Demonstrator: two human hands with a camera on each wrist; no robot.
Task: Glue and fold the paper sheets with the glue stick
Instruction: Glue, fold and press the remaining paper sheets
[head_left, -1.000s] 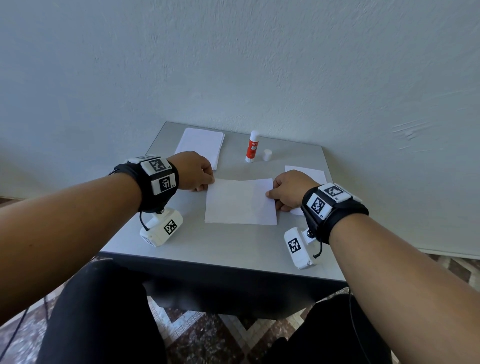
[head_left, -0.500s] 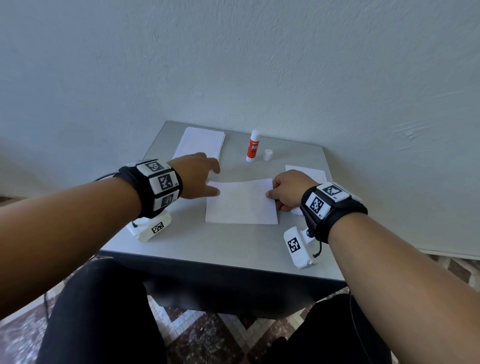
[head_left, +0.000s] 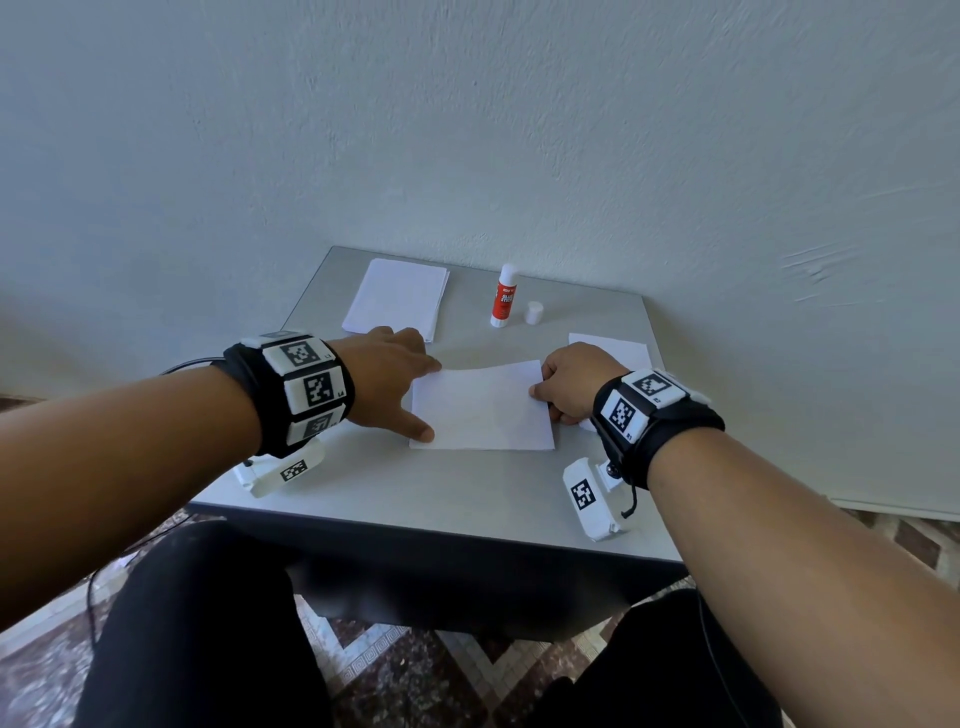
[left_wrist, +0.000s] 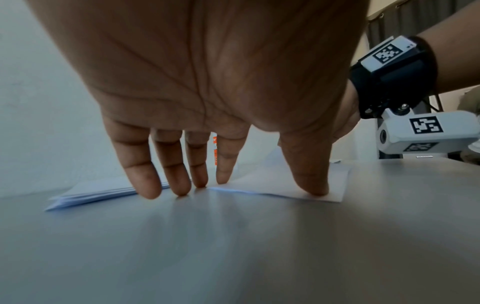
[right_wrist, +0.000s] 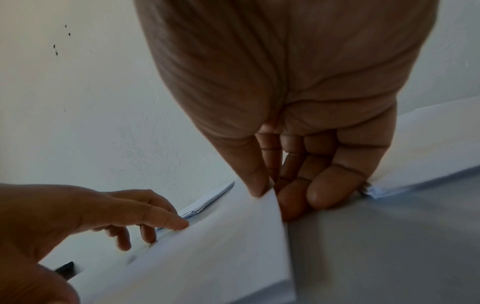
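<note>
Where the sheet lay: because it was the piece being worked, the folded paper sheet (head_left: 480, 408) sat flat in the middle of the bench (head_left: 467, 499), between both hands.
Left hand: the left hand (head_left: 387, 376) was spread wide, fingers straight, thumb tip (left_wrist: 315, 190) pressing the near-left corner, probably to pin the paper from sliding.
Right hand: the right hand (head_left: 574, 382) pinched the sheet's right edge between thumb and curled fingers, lifting it a little, seemingly to square or open the fold.
Glue stick: the glue stick (head_left: 504, 296) stood upright and uncapped at the back, its cap (head_left: 533, 313) just beside it, apparently kept ready.
Paper stack: the stack of unused sheets (head_left: 397, 299) waited at the back left, well clear of the work.
</note>
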